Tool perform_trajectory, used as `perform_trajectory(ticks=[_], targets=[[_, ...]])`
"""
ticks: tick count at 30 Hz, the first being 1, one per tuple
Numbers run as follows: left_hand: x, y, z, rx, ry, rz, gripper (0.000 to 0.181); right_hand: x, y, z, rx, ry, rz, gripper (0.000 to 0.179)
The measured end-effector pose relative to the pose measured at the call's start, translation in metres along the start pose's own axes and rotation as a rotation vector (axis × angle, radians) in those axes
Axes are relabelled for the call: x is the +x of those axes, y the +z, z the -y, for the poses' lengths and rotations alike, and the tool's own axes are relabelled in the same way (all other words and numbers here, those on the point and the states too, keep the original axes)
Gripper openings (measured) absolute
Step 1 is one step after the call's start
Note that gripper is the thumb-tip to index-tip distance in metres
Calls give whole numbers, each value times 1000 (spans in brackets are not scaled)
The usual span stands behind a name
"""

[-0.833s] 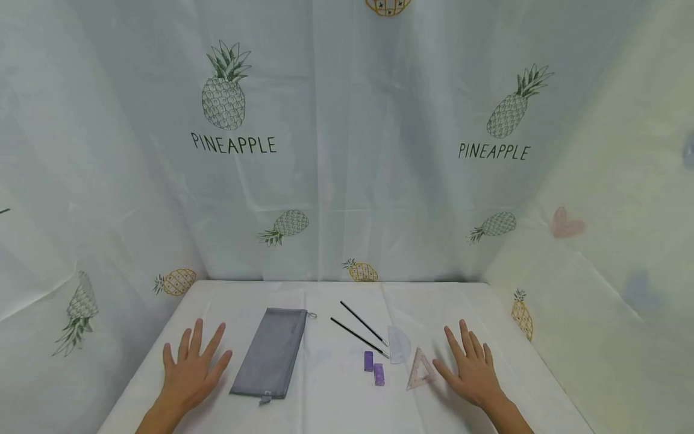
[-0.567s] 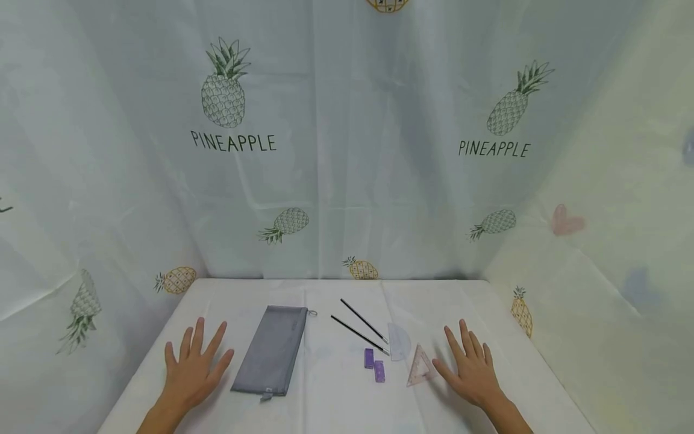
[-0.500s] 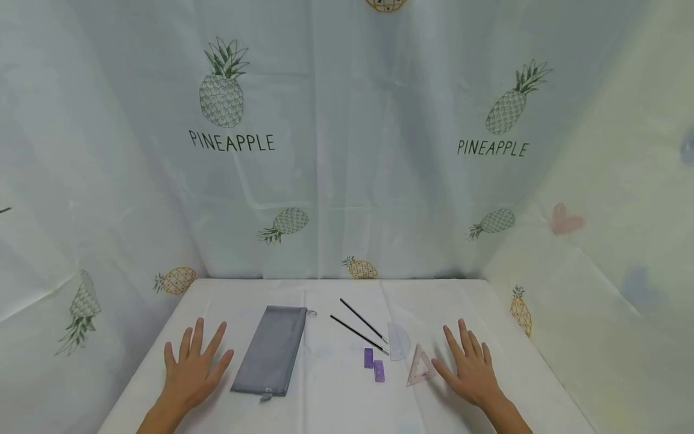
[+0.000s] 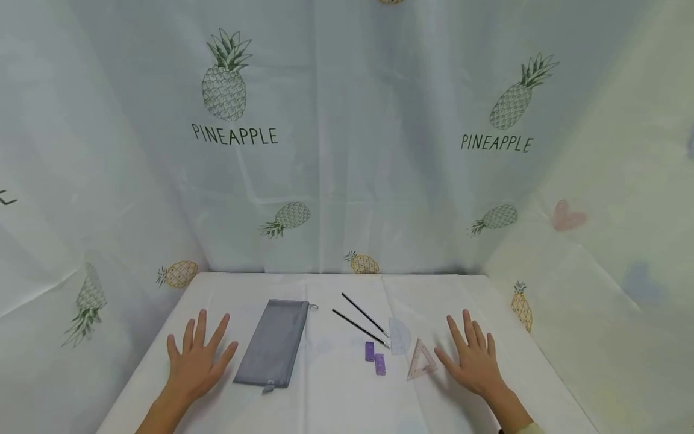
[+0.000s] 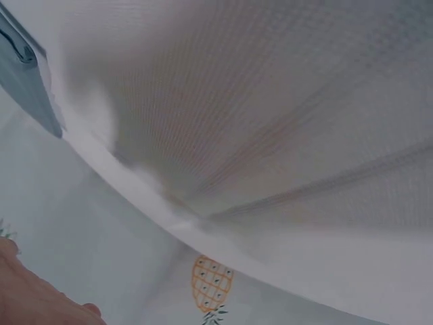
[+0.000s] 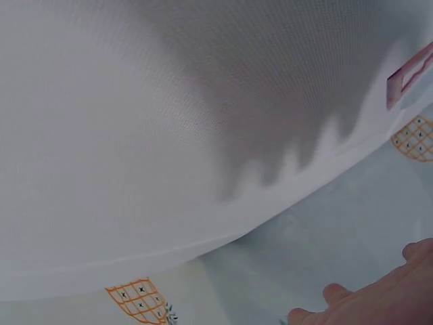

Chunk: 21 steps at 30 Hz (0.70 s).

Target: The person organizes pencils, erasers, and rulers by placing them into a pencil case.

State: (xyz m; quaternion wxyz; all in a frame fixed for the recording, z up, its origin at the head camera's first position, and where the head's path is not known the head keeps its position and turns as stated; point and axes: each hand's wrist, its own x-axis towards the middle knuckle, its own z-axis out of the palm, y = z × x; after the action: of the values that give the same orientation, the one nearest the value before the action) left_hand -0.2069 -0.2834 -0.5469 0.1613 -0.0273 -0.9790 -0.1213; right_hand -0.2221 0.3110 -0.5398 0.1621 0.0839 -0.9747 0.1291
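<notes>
My left hand (image 4: 194, 364) is spread with straight fingers at the left of the table, holding nothing. To its right lies a grey zippered pouch (image 4: 273, 343), flat, with a ring at its far corner. My right hand (image 4: 473, 361) has its fingers spread at the right side, above its own shadow, and holds nothing. Nearest its thumb is a pink triangular set square (image 4: 421, 361). A clear protractor (image 4: 400, 336), two thin dark sticks with pale tips, one a dark stick (image 4: 360, 328), and two purple blocks, one a purple block (image 4: 370, 351), lie between the pouch and the set square.
A white cloth covers the table (image 4: 336, 398). Curtains with pineapple prints enclose it, the back curtain (image 4: 358, 150) rising at the far edge and others at both sides. In the left wrist view, the cloth shows folds (image 5: 270, 196).
The whole head view has shifted slightly, so the table and things sit higher in it. Both hands keep their spread pose, and the things on the table stay in place.
</notes>
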Motion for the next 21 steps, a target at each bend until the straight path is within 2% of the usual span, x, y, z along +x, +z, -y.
perform_trajectory(ticks=[5, 9, 16, 21], targets=[[1, -1, -2, -17, -13, 23, 75, 2, 3, -1, -1, 4, 6, 80], [2, 1, -12, -37, 1, 28, 75, 1, 5, -2, -4, 4, 5, 80], [7, 8, -50, -64, 43, 24, 78, 3, 5, -4, 6, -5, 6, 80], [12, 18, -74, -87, 42, 56, 81, 5, 6, -2, 9, -10, 16, 81]])
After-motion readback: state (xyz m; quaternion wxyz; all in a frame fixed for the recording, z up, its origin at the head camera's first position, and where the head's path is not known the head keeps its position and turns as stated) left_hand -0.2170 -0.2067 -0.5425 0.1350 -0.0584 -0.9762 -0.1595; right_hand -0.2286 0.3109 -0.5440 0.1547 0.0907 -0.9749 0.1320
